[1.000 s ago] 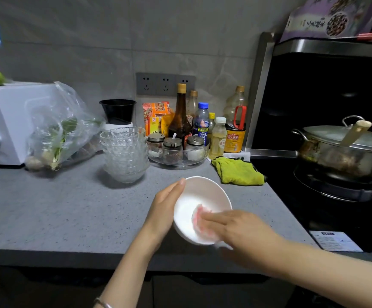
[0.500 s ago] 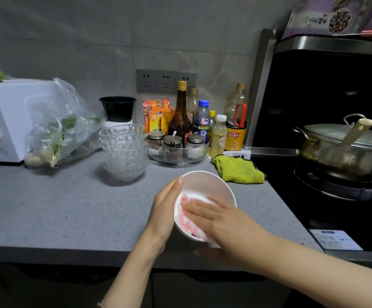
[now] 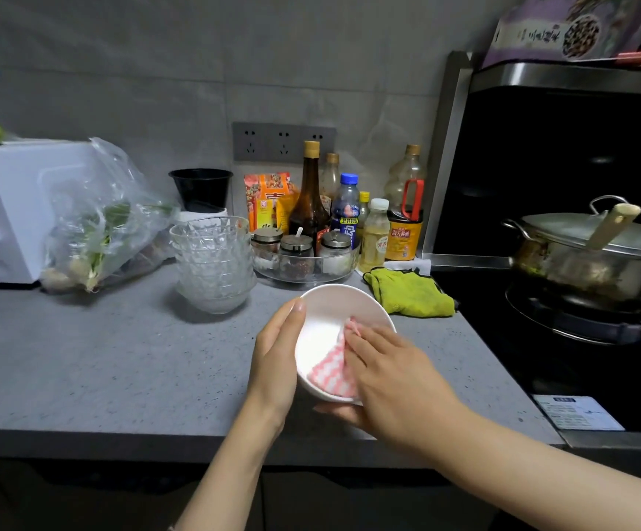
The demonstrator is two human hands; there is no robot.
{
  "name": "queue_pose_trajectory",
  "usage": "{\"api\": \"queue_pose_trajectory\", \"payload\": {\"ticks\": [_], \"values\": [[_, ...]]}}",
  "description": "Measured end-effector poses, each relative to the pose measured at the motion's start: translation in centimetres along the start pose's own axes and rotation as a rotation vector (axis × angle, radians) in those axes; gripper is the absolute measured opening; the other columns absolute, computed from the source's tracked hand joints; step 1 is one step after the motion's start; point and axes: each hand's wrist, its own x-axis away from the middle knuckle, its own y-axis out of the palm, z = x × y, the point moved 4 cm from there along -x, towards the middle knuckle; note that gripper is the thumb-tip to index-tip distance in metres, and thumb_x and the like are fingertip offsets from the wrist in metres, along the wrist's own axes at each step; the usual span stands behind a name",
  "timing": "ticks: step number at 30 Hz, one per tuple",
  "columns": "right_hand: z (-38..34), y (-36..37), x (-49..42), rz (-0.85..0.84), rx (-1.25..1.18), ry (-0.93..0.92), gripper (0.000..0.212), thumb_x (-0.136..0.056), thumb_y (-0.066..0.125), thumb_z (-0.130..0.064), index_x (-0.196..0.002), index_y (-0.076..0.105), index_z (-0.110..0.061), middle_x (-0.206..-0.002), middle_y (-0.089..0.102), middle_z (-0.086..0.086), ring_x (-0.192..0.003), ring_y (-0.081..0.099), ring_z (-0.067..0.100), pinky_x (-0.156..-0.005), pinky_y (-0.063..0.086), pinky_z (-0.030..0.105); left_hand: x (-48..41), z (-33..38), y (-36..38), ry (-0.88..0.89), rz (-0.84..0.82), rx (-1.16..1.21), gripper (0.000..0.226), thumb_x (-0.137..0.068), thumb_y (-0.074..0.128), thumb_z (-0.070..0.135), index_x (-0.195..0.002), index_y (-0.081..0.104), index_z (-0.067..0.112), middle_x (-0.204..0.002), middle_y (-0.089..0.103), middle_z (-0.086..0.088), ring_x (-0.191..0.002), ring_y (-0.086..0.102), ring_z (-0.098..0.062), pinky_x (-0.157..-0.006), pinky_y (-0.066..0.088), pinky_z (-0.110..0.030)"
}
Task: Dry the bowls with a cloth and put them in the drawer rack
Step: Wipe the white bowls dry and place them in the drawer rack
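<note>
1. Grey countertop [image 3: 81, 358] lies beneath the tilted white bowl [image 3: 326, 312], which the left hand [image 3: 276, 362] grips by its side.
2. The right hand [image 3: 395, 377] pinches the pink-checked cloth [image 3: 332, 371] to the bowl's wall, fingers flat inside and thumb beneath. It has swept from the left wall to the right.
3. This bowl's inside looks nearly dried, while the stacked glass bowls [image 3: 213, 262] wait behind.

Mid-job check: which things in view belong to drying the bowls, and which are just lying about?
Job: white bowl, held by left hand; pink checked cloth, pinched against the bowl's wall by right hand; stack of glass bowls, probably next.
Lying about: green rag, sauce bottles, spice jars, bag of greens, lidded pot, white oven.
</note>
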Motion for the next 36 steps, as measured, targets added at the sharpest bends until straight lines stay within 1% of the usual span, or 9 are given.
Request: {"api": "queue_pose_trajectory", "payload": {"ticks": [3,6,9,12,15,23,28,32,36], "values": [[-1.1,-0.7,0.7,0.054,-0.136,-0.055,0.042,-0.085,0.043,-0.039,-0.108,0.071,-0.016,-0.098,0.073,0.009,-0.063,0.069,0.019,-0.047,0.049,0.024,0.2,-0.3,-0.1,-0.002,0.005,-0.049,0.022,-0.099,0.043,0.024,-0.098,0.066,0.024,-0.087,0.072,0.015,-0.086,0.065,0.001,-0.072,0.048,-0.011],[-1.0,-1.0,1.3,-0.099,-0.297,-0.093,0.045,-0.098,0.043,-0.024,-0.143,0.038,-0.023,-0.116,0.064,0.011,-0.09,0.062,0.034,-0.071,0.051,0.039,0.6,-0.7,0.3,-0.071,-0.107,-0.116,0.022,-0.1,0.041,0.029,-0.091,0.061,0.032,-0.075,0.068,0.03,-0.081,0.062,0.012,-0.065,0.044,-0.004],[0.6,-1.6,1.4,-0.097,-0.745,-0.019,0.019,-0.096,0.052,-0.032,-0.105,0.059,-0.017,-0.089,0.067,0.004,-0.078,0.059,0.024,-0.072,0.047,0.039,0.3,-1.3,0.1,-0.185,-0.224,-0.243,0.041,-0.092,0.035,0.062,-0.111,0.059,0.034,-0.096,0.068,0.023,-0.092,0.061,0.01,-0.067,0.049,-0.007],[2.5,-2.1,1.2,-0.178,-1.143,0.139,0.021,-0.089,0.065,-0.028,-0.084,0.06,-0.007,-0.066,0.058,0.0,-0.059,0.048,0.004,-0.057,0.04,0.024,-0.2,-1.6,-0.3,-0.241,-0.288,-0.315,0.085,-0.057,0.032,0.096,-0.128,0.044,0.052,-0.132,0.054,0.012,-0.117,0.055,-0.011,-0.092,0.052,-0.033],[4.1,-2.7,1.2,-0.207,-1.449,0.27,0.029,-0.079,0.067,-0.027,-0.106,0.065,-0.019,-0.095,0.072,-0.002,-0.08,0.065,0.007,-0.073,0.05,0.018,0.1,-1.0,-0.6,-0.185,-0.37,-0.336,0.084,-0.057,0.032,0.098,-0.127,0.046,0.053,-0.132,0.057,0.015,-0.121,0.054,-0.01,-0.103,0.045,-0.037],[4.8,-3.0,0.7,-0.143,-1.905,0.424,0.065,-0.047,0.092,-0.035,-0.105,0.067,-0.023,-0.102,0.073,0.006,-0.085,0.071,0.02,-0.071,0.058,0.027,0.0,1.5,-1.1,-0.108,-0.486,0.002,0.071,-0.041,0.077,0.077,-0.096,0.077,0.031,-0.099,0.074,0.001,-0.093,0.068,-0.009,-0.081,0.053,-0.02],[5.0,-3.2,0.2,0.044,-1.773,0.585,0.058,-0.06,0.076,-0.053,-0.104,0.067,-0.016,-0.09,0.073,0.005,-0.077,0.066,0.018,-0.072,0.055,0.028,0.3,2.2,-0.2,-0.176,-0.372,0.276,0.075,-0.039,0.084,0.068,-0.098,0.077,0.022,-0.098,0.074,-0.008,-0.088,0.07,-0.018,-0.072,0.057,-0.032],[6.3,-5.3,0.6,0.557,-1.406,0.565,0.025,-0.09,0.053,-0.035,-0.09,0.07,-0.017,-0.077,0.071,-0.001,-0.067,0.064,0.006,-0.059,0.049,0.017,0.6,1.9,0.1,-0.268,-0.142,0.368,0.05,-0.069,0.062,0.062,-0.093,0.077,0.022,-0.098,0.074,-0.006,-0.087,0.07,-0.018,-0.081,0.053,-0.038],[3.1,-6.9,0.7,0.644,-0.981,0.127,0.031,-0.097,0.046,-0.033,-0.122,0.062,-0.023,-0.126,0.062,-0.008,-0.123,0.052,0.008,-0.101,0.042,0.027,0.6,1.6,0.5,-0.293,-0.058,0.419,0.051,-0.089,0.046,0.056,-0.111,0.071,0.016,-0.11,0.071,-0.012,-0.098,0.068,-0.02,-0.091,0.051,-0.041]]}}
